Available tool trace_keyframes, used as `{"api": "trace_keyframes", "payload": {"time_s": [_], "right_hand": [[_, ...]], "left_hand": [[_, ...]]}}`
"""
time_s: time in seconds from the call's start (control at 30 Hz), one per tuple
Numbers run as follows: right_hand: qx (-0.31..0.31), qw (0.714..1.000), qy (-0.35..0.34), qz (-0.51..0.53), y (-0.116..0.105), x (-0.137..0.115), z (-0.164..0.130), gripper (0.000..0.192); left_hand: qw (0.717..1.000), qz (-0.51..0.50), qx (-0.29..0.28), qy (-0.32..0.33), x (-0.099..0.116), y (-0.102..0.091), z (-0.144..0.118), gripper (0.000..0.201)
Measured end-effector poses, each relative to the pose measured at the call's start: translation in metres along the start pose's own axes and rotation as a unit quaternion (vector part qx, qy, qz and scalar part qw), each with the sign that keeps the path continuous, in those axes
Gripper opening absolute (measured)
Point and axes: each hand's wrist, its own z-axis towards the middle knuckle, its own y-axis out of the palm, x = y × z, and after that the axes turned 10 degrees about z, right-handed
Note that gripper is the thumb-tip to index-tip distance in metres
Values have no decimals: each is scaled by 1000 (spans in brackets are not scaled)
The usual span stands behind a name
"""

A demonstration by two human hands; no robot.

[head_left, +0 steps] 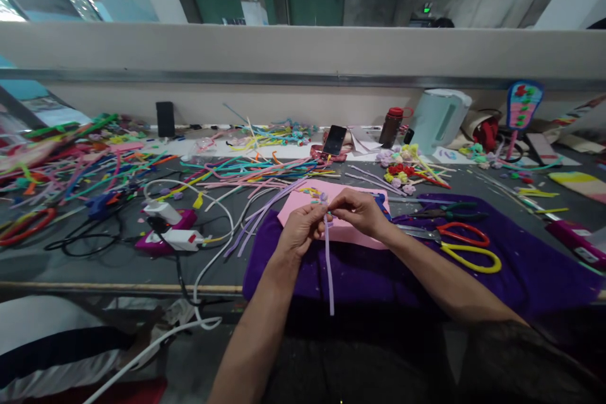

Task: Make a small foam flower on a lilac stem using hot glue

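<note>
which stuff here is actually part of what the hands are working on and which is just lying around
In hand:
left hand and right hand, both pinching the lilac pipe cleaner
pink sheet right under the hands
purple cloth beneath it

Lying about:
scissors
glue gun
phone
bottle
kettle
heap of loose pipe cleaners

One head-worn camera looks forward and down, close over the worktable [118,265].
</note>
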Motion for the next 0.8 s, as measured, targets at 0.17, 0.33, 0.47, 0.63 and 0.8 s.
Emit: {"api": "trace_keyframes", "payload": {"time_s": [0.17,0.33,0.47,0.63,0.8], "right_hand": [[9,1000,8,4,2,-1,-1,10],[-27,979,135,150,0,4,-1,17],[-73,939,178,284,-6,5,0,18],[-117,889,233,377,-13,11,0,19],[-93,874,255,402,-12,15,0,17]], "left_hand": [[1000,22,-11,13,-2,1,1,28],[999,41,-6,24,-2,3,0,29],[999,42,-11,22,1,5,-3,29],[998,36,-45,12,4,6,-5,29],[998,43,-54,14,3,5,-6,28]]}}
